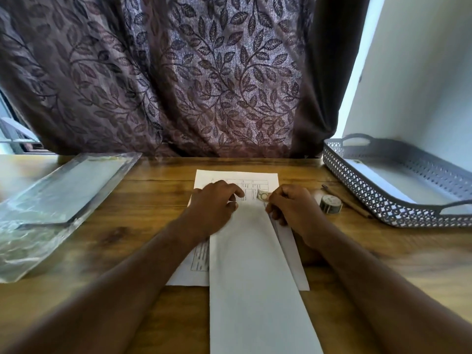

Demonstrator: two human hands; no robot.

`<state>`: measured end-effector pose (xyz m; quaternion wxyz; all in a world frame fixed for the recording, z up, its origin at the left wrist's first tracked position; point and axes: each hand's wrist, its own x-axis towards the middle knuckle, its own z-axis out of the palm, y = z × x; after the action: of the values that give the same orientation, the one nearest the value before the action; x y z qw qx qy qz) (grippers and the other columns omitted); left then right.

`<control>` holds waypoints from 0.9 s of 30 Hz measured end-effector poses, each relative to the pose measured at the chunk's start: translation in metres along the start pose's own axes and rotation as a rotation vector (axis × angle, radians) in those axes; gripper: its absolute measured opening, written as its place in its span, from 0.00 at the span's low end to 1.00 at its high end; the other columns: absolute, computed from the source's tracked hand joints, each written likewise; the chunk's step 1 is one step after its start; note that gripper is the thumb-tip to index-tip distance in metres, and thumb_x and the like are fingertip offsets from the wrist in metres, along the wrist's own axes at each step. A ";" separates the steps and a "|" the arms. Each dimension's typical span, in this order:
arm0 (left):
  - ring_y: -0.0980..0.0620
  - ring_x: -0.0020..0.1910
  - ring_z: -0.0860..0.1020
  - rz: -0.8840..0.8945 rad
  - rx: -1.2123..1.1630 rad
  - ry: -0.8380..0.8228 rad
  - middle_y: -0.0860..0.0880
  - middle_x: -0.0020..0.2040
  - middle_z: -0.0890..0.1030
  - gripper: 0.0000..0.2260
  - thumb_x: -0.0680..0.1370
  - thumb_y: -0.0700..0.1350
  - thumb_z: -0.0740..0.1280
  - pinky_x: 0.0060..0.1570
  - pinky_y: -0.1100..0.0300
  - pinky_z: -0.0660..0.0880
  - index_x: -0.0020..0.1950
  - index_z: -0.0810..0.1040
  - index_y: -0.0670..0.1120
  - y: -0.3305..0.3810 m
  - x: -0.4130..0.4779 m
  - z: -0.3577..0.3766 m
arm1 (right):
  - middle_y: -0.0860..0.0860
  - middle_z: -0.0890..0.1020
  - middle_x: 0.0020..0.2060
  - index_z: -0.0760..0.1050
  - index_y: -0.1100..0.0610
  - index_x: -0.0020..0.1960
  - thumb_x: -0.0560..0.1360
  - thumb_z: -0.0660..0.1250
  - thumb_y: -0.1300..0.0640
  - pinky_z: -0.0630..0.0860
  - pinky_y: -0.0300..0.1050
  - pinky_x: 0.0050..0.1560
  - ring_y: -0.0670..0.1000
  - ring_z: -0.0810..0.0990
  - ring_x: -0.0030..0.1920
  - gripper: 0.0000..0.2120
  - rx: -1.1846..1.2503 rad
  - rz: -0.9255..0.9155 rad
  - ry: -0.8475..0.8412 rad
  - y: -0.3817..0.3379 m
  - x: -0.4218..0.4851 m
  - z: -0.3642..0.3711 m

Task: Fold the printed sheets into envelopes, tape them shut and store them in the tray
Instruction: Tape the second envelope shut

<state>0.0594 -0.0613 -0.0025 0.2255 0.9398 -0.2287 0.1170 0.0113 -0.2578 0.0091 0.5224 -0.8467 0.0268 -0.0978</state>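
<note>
Paper flap (250,251) is folded; you're taping. Your left hand (214,200) presses it, fingers bent; your right hand (291,208) pinches tape (263,195) at its 12 o'clock end. Next: stick it down.

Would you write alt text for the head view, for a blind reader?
The left hand rests on a folded sheet while the right hand pinches a tape piece over it. A tape roll and tray sit to the right.
</note>
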 end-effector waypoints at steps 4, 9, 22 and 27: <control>0.51 0.66 0.69 0.021 0.179 0.033 0.55 0.64 0.74 0.12 0.81 0.49 0.65 0.65 0.47 0.65 0.63 0.77 0.60 0.003 -0.002 0.001 | 0.52 0.80 0.29 0.79 0.59 0.37 0.78 0.67 0.59 0.70 0.38 0.24 0.47 0.74 0.26 0.11 -0.280 -0.007 -0.060 -0.009 0.011 -0.003; 0.51 0.64 0.71 0.021 0.227 0.053 0.55 0.60 0.76 0.10 0.81 0.49 0.65 0.63 0.47 0.65 0.61 0.78 0.59 0.011 -0.003 -0.003 | 0.53 0.79 0.29 0.80 0.63 0.40 0.77 0.70 0.54 0.68 0.38 0.22 0.47 0.72 0.23 0.13 -0.445 0.007 -0.163 -0.018 0.024 -0.004; 0.50 0.65 0.73 0.060 0.258 -0.010 0.53 0.65 0.75 0.19 0.84 0.49 0.56 0.61 0.49 0.64 0.74 0.66 0.65 0.012 -0.008 0.000 | 0.49 0.79 0.35 0.82 0.60 0.43 0.77 0.71 0.51 0.72 0.42 0.33 0.46 0.75 0.31 0.13 -0.576 -0.082 -0.242 -0.019 0.030 -0.003; 0.51 0.62 0.72 0.066 0.274 -0.052 0.53 0.60 0.74 0.18 0.84 0.50 0.56 0.62 0.48 0.62 0.71 0.71 0.67 0.012 -0.011 -0.005 | 0.53 0.81 0.31 0.79 0.58 0.38 0.76 0.71 0.52 0.74 0.41 0.26 0.53 0.79 0.27 0.12 -0.554 -0.039 -0.213 -0.019 0.030 -0.001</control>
<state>0.0435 -0.0646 0.0024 0.0850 0.9565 -0.2470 0.1298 0.0389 -0.2549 0.0303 0.2693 -0.9629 -0.0185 -0.0074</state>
